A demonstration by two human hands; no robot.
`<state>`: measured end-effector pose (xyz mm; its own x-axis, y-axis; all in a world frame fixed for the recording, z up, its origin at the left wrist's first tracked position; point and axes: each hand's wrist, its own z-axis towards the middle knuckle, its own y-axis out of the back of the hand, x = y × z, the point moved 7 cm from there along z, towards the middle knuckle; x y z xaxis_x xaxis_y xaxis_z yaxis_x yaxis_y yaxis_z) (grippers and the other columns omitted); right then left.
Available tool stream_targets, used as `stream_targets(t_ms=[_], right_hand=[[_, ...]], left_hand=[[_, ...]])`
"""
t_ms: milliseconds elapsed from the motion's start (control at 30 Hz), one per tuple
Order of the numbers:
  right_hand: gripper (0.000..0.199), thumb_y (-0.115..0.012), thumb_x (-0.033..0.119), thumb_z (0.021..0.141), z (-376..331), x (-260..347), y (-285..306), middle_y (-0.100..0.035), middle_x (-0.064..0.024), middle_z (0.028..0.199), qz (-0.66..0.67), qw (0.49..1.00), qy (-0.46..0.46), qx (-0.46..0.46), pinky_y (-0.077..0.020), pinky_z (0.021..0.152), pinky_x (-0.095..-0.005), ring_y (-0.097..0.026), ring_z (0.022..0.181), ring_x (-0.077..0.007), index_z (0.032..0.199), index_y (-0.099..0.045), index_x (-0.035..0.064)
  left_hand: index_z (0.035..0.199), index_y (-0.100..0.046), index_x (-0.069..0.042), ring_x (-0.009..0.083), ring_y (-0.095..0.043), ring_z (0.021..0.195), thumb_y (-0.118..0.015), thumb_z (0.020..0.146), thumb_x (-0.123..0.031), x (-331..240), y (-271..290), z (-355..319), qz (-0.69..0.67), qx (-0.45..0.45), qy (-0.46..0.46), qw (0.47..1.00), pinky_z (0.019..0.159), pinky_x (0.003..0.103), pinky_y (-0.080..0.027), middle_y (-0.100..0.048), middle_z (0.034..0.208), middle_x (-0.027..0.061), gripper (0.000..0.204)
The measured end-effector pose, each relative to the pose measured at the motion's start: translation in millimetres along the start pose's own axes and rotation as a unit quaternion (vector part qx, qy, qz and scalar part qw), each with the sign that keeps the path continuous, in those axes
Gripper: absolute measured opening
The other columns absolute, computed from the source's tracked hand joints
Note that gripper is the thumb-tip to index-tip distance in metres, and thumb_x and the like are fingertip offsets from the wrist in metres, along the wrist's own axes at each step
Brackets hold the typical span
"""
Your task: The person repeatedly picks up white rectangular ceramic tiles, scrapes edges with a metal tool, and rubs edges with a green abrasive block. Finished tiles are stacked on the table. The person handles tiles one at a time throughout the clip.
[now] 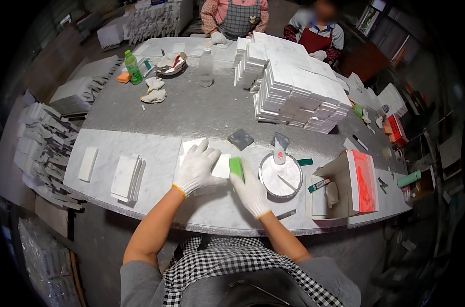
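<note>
My left hand (197, 168), in a white knit glove, lies with fingers spread on a white marble tile (222, 166). Much of that tile is covered by the glove. My right hand (251, 190), gloved the same way, grips a small green block (235, 168) at the tile's right edge; I cannot tell whether it is a sponge or a sanding block. To the right of this hand is a round dish (273, 180) of white material with a thin blade lying in it. A small white squeeze bottle (279, 153) is at the dish's far rim.
White tiles stand in a tall stack (299, 87) at the back right. A smaller tile pile (126, 178) and a single tile (88, 163) lie at left. An open carton (340, 187) stands at right. Two dark square pieces (240, 139) lie ahead. Two people work across the table.
</note>
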<state>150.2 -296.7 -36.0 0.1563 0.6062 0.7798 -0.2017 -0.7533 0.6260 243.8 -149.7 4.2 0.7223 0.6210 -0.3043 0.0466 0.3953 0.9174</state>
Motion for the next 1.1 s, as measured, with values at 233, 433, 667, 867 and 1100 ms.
stream_targets(t_ms=[233,433,667,867,1100], right_hand=[[0.072,-0.052,0.047,0.101,73,-11,-11,-0.056,-0.0319,0.141,0.052,0.998,0.018,-0.029,-0.0441,0.107,-0.0478,-0.055,0.129,-0.0481,0.156,-0.034,0.0033],[0.075,-0.051,0.050,0.100,21,-2,-9,-0.056,-0.0306,0.142,0.008,1.000,-0.015,0.010,-0.0433,0.108,-0.0468,-0.055,0.130,-0.0461,0.156,-0.036,0.0016],[0.076,-0.051,0.055,0.098,53,5,3,-0.059,-0.0313,0.137,-0.049,0.998,0.024,-0.038,-0.0455,0.104,-0.0507,-0.056,0.127,-0.0482,0.155,-0.039,0.0056],[0.069,-0.046,0.054,0.100,123,-22,-8,-0.065,-0.0308,0.126,-0.097,0.995,-0.001,-0.035,-0.0470,0.100,-0.0538,-0.060,0.118,-0.0507,0.153,-0.042,0.0088],[0.048,-0.040,0.026,0.111,112,-103,-48,-0.053,-0.0236,0.149,-0.015,0.994,0.105,0.028,-0.0362,0.118,-0.0398,-0.050,0.138,-0.0328,0.144,-0.052,-0.0065]], left_hand=[[0.107,-0.062,-0.007,0.0409,-0.054,0.114,-0.082,0.059,-0.052,0,-4,-2,0.011,-0.054,-0.061,0.997,0.095,0.051,-0.045,-0.061,0.106,0.0179,0.069],[0.104,-0.062,-0.006,0.0367,-0.052,0.120,-0.081,0.062,-0.050,1,-7,-6,0.005,0.005,-0.042,0.999,0.099,0.050,-0.045,-0.065,0.108,0.0130,0.064],[0.109,-0.065,-0.005,0.0355,-0.052,0.122,-0.079,0.065,-0.050,-3,-10,1,0.016,0.019,-0.046,0.999,0.100,0.048,-0.046,-0.068,0.111,0.0135,0.065],[0.116,-0.066,-0.004,0.0369,-0.052,0.126,-0.078,0.066,-0.051,-3,0,-1,0.007,0.062,0.009,0.998,0.103,0.047,-0.045,-0.067,0.118,0.0158,0.069],[0.111,-0.073,-0.009,0.0380,-0.068,0.104,-0.087,0.050,-0.056,-4,37,-19,0.032,0.090,0.075,0.993,0.096,0.051,-0.051,-0.069,0.106,0.0198,0.078]])
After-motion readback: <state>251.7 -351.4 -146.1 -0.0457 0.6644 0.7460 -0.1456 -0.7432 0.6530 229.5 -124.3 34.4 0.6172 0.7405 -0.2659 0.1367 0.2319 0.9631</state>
